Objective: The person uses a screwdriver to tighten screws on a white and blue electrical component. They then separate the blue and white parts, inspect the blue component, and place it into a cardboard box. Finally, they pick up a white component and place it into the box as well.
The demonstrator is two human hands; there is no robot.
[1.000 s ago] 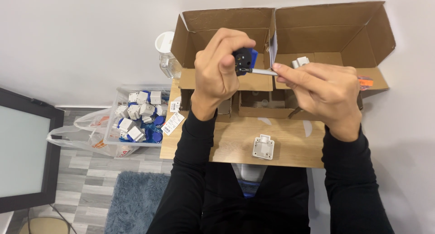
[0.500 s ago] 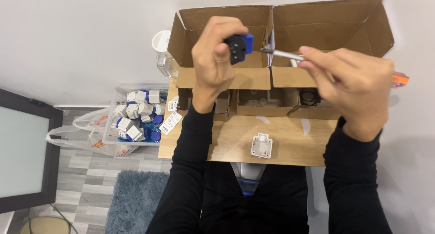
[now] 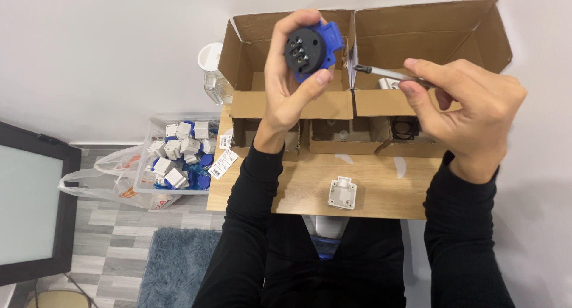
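Note:
My left hand [image 3: 292,87] is raised and grips a round black and blue socket part [image 3: 310,45], its black face with metal contacts turned toward me. To its right, my right hand [image 3: 471,105] pinches a screwdriver [image 3: 387,74] whose metal shaft points left, the tip a short gap from the socket part. Both hands hover above the open cardboard boxes [image 3: 417,33]. A white square housing [image 3: 343,192] lies on the wooden table [image 3: 286,189] below my hands.
Smaller cardboard compartments [image 3: 339,135] hold a black part [image 3: 406,127]. A clear bin [image 3: 179,156] of white and blue parts sits on the floor at left, by a plastic bag. A clear jar [image 3: 211,75] stands behind. A dark screen [image 3: 30,206] is far left, a blue rug [image 3: 173,266] below.
The socket part has turned so its black face points at me. My right hand has drawn the screwdriver slightly away from it, and both hands appear lower in view.

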